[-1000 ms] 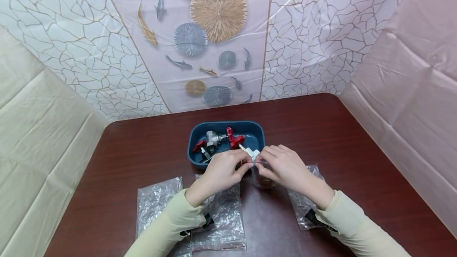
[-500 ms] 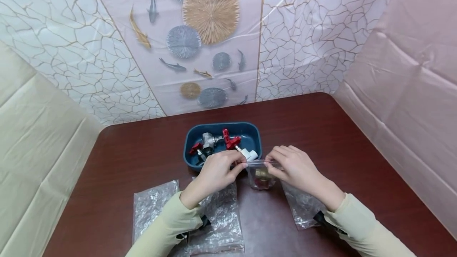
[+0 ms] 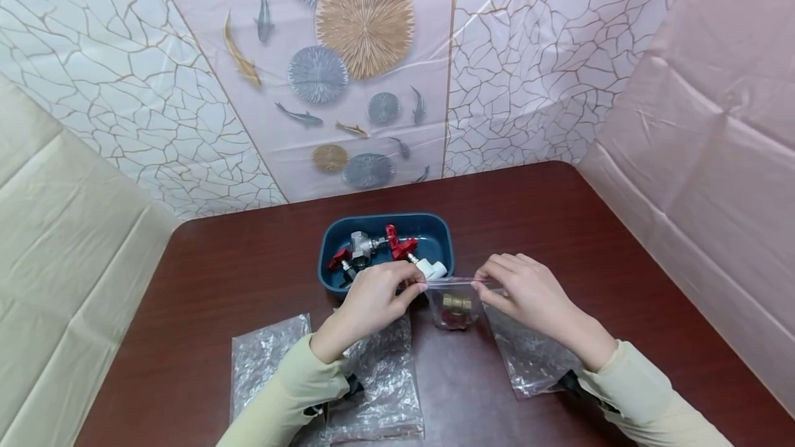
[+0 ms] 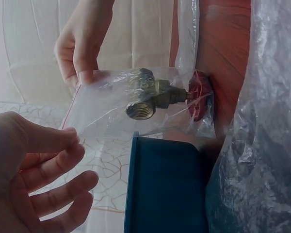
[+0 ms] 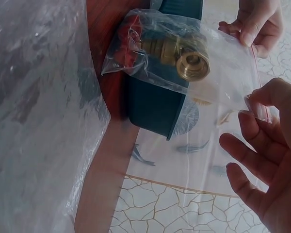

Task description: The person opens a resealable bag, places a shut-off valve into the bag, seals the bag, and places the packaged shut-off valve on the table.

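Note:
A clear zip-lock bag (image 3: 437, 302) with a red line along its top edge hangs between my two hands. Inside it is a brass valve (image 5: 191, 60) with a red handle (image 4: 200, 97), the handle at the bottom. My left hand (image 3: 375, 299) pinches the bag's top edge at the left corner between thumb and index finger. At the right part of that edge, my right hand (image 3: 528, 295) pinches with thumb and index finger, its other fingers loosely bent. The top edge is stretched straight between them, just in front of the blue tray (image 3: 446, 243).
In the tray lie a silver valve (image 3: 361, 245), red handles (image 3: 400, 245) and a white fitting (image 3: 431, 269). Flat clear plastic bags lie on the table: one at the left (image 3: 263, 357), one below my left wrist (image 3: 385, 385), one under my right forearm (image 3: 528, 357).
My right hand has slid to the right along the bag's top edge, away from the left hand. The brass valve in the bag has come into view. The head view has shifted slightly.

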Tool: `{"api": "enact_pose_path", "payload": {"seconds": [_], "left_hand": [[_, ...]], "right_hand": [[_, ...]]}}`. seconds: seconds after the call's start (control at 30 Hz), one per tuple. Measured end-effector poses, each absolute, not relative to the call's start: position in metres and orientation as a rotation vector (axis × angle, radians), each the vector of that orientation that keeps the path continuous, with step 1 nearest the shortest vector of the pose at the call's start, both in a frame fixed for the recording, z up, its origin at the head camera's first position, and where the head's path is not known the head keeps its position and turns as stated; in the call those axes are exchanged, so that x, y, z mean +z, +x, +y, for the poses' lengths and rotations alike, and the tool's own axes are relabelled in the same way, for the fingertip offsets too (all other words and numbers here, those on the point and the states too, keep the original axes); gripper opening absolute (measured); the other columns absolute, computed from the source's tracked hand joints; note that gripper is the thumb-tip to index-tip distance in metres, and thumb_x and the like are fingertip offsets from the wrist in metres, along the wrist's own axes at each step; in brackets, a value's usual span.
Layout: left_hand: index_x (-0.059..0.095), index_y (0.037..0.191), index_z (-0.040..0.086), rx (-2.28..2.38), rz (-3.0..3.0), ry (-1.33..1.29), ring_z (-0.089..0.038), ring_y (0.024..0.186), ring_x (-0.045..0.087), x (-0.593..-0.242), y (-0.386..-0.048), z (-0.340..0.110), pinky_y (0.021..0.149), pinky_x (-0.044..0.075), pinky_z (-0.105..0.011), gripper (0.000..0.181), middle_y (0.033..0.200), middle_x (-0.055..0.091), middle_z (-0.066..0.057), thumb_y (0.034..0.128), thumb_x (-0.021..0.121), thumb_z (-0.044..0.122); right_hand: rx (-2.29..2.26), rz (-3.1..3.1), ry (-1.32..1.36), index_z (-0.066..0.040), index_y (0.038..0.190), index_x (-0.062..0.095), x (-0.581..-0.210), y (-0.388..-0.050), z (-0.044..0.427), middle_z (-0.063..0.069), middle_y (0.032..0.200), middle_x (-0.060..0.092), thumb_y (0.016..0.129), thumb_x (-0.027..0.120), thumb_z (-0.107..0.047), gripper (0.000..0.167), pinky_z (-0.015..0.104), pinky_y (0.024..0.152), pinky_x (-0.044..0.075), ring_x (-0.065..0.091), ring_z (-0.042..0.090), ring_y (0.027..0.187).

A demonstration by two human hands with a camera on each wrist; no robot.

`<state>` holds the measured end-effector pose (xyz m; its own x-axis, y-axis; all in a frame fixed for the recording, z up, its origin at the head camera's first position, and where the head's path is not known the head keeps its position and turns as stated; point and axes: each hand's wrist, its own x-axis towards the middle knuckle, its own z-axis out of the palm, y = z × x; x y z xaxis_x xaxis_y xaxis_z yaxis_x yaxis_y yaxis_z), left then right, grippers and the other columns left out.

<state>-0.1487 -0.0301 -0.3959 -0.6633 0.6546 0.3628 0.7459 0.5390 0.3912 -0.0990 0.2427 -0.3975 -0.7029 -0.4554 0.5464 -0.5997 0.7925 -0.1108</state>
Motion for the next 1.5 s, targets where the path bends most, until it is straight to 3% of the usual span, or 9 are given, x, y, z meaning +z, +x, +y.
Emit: {"api": "enact_pose_path", "payload": {"seconds": [0.43,0.67,0.77,1.0,1.27,1.5], "left_hand": [[0.072,0.096,0.025,-0.783,-2.609,-1.19,-0.001,0.069,0.056,-0.396,-0.15,-0.031,0.061,0.046,-0.025,0.006,0.093,0.069,0.015,0.098,0.068,0.028],[0.072,0.096,0.024,-0.785,-2.601,-1.202,-0.001,0.068,0.055,-0.396,-0.151,-0.03,0.06,0.046,-0.024,0.006,0.091,0.069,0.014,0.0974,0.069,0.028],[0.073,0.095,0.023,-0.786,-2.587,-1.209,-0.001,0.069,0.056,-0.396,-0.152,-0.028,0.06,0.046,-0.025,0.005,0.091,0.069,0.012,0.0967,0.07,0.027],[0.073,0.097,0.023,-0.809,-2.597,-1.205,-0.001,0.071,0.058,-0.397,-0.152,-0.028,0.062,0.048,-0.025,0.006,0.091,0.069,0.012,0.0959,0.071,0.028],[0.074,0.099,0.022,-0.843,-2.599,-1.203,-0.002,0.073,0.06,-0.395,-0.152,-0.029,0.063,0.048,-0.024,0.008,0.092,0.07,0.011,0.0967,0.07,0.028],[0.074,0.104,0.021,-0.846,-2.618,-1.148,-0.001,0.076,0.062,-0.393,-0.151,-0.039,0.065,0.05,-0.024,0.01,0.095,0.07,0.011,0.0972,0.069,0.028]], "right_hand": [[0.4,-2.463,0.783,-0.021,0.081,0.061,-0.397,-0.097,0.251,-0.011,0.074,0.055,0.093,0.071,-0.037,0.023,0.03,0.06,0.045,0.047,0.008,0.066],[0.457,-2.451,0.754,-0.023,0.076,0.053,-0.399,-0.098,0.252,-0.015,0.069,0.044,0.1,0.054,-0.054,0.039,0.024,0.054,0.038,0.039,0.004,0.062],[0.501,-2.46,0.734,-0.024,0.075,0.052,-0.401,-0.097,0.253,-0.016,0.07,0.041,0.098,0.061,-0.049,0.035,0.021,0.052,0.036,0.036,0.002,0.061],[0.579,-2.471,0.709,-0.025,0.077,0.053,-0.403,-0.097,0.253,-0.016,0.072,0.044,0.083,0.083,-0.022,0.03,0.021,0.051,0.036,0.038,0.001,0.06],[0.645,-2.449,0.689,-0.026,0.077,0.055,-0.405,-0.097,0.255,-0.017,0.074,0.047,0.081,0.085,-0.019,0.031,0.021,0.051,0.038,0.04,0.0,0.061],[0.626,-2.531,0.584,-0.029,0.084,0.064,-0.397,-0.093,0.268,-0.02,0.075,0.053,0.083,0.084,-0.026,0.02,0.022,0.059,0.045,0.05,0.0,0.066]]}}
